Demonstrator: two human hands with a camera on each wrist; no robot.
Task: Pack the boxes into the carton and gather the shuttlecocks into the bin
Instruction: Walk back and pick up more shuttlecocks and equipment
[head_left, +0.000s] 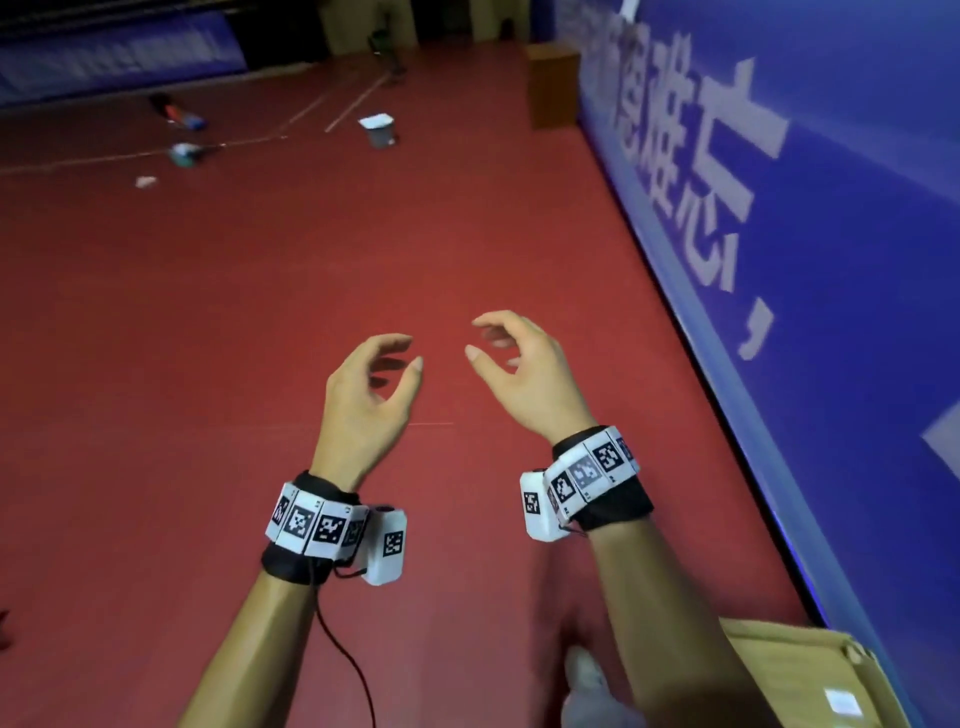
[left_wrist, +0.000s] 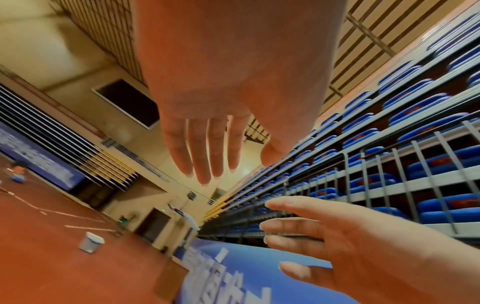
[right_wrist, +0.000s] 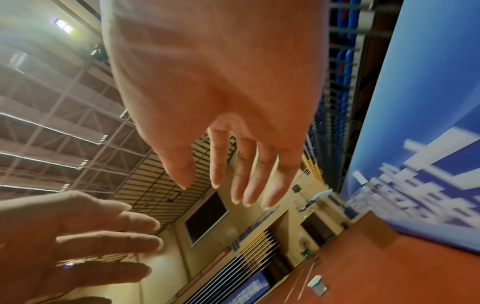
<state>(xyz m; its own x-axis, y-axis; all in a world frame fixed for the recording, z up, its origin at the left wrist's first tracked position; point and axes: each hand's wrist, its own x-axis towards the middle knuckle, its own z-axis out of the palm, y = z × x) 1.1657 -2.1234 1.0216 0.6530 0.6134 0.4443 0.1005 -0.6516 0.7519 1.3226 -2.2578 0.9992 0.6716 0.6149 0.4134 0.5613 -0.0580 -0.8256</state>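
The carton (head_left: 810, 675) sits at the lower right edge of your head view, on the red floor (head_left: 208, 338) against the foot of the blue banner wall (head_left: 831, 260), just beside your right forearm; only a tan corner with a white label shows, and what lies inside is out of sight. The bin (head_left: 378, 130), a small grey tub with a white rim, stands far off across the floor, well apart from both hands. Near it, to the left, a few small blurred items lie scattered, too smeared to name.

Your left hand (head_left: 366, 400) and your right hand (head_left: 524, 374) hang side by side above bare floor, thumbs toward each other, apart. Both have relaxed, loosely spread fingers and hold nothing; the wrist views show the fingers (left_wrist: 205, 152) of the left and those (right_wrist: 246, 170) of the right extended and slightly parted. Each wrist carries a band of black-and-white marker tiles (head_left: 317, 525).
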